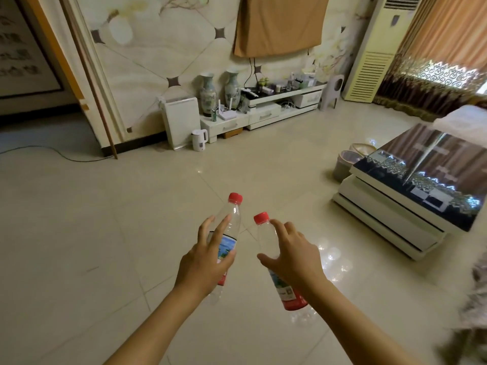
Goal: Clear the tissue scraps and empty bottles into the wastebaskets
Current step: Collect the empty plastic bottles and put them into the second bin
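Bottles fill both hands: the left hand [208, 259] grips one bottle [228, 227] and the right hand [292, 255] grips the other bottle [286, 291], caps tilted forward. Carry them ahead and rightward to the two wastebaskets [353, 159], well apart from the hands beside the coffee table [411, 196], and release only once directly over a rim.

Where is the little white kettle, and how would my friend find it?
Look at the big marble-patterned wall ahead, then down to the tall white box-shaped appliance standing on the floor against it. The white kettle stands on the tiles at that appliance's front right corner, beside the low white TV cabinet. It is far shorter than its neighbours, with a handle on its right side.
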A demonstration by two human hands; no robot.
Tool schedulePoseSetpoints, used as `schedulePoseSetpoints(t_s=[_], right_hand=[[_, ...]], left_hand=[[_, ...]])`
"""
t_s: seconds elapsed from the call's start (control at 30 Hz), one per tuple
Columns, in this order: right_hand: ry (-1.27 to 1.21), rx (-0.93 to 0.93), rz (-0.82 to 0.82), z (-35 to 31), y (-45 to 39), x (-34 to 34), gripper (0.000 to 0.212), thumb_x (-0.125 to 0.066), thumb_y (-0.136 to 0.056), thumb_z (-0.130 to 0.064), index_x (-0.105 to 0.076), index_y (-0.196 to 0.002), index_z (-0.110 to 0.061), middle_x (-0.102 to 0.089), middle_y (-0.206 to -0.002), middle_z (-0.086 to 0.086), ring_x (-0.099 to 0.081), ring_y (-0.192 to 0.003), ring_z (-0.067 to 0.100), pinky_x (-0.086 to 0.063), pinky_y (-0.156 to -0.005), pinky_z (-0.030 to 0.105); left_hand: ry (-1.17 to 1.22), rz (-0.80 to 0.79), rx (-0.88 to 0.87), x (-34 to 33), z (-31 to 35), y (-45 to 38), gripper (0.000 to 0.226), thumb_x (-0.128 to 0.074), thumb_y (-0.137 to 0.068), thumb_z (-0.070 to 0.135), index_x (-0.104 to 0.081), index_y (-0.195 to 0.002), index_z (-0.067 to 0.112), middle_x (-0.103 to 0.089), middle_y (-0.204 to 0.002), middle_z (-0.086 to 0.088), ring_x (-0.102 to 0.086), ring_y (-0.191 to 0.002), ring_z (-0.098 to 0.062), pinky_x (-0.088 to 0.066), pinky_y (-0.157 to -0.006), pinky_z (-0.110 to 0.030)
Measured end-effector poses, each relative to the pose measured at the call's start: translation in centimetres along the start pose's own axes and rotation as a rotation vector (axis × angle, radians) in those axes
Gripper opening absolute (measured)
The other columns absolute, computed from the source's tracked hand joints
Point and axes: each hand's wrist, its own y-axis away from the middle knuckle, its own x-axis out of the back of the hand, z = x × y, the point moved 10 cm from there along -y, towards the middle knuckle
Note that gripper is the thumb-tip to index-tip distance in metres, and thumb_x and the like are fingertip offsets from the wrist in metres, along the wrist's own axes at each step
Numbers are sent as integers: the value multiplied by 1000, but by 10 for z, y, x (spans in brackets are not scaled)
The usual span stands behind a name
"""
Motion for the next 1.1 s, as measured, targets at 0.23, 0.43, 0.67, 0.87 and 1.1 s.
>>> schedulePoseSetpoints(t_s=[0.23,0.43,0.67,0.87,1.1], right_hand=[[4,-40,12,40,-141,-13,83,-57,-79,-63,-19,-145,-30,-47,-128,-1,-56,-104,18,-53,-76,30],[4,-30,-23,68,-272,-24,83,-57,-79,-63,-18,-145,-31,-47,-128,0,-56,-104,19,-53,-76,30],[0,-22,-17,89,-406,-20,81,-57,-80,-62,-19,-145,-31,-48,-128,-1,-55,-104,18,-50,-72,28],[8,-98,-2,118,-523,-27,80,-57,-80,-60,-21,-144,-30,-49,-126,-2,-56,-103,19,-49,-70,28],[-16,-261,29,166,-634,-22,80,-58,-79,-61,-20,-144,-31,-49,-127,-2,-56,-102,18,-52,-72,29]], left_hand=[[25,1,-38,-31,-11,-160,77,-51,-93,48,-1,-151,38,-5,-156,3,-58,-109,-17,-54,-62,-18],[27,-23,9,-49,-24,-289,75,-49,-94,47,-1,-151,39,-5,-156,4,-60,-105,-17,-46,-56,-11],[34,-14,25,-60,-45,-421,74,-49,-93,48,-3,-150,38,-5,-156,4,-58,-108,-17,-57,-65,-21],[25,-34,-14,-84,-75,-548,74,-49,-93,50,-6,-151,36,-9,-155,6,-59,-106,-15,-50,-59,-18],[10,-142,-137,-110,-73,-695,73,-47,-94,50,-3,-150,39,-10,-154,4,-60,-105,-16,-55,-64,-24]])
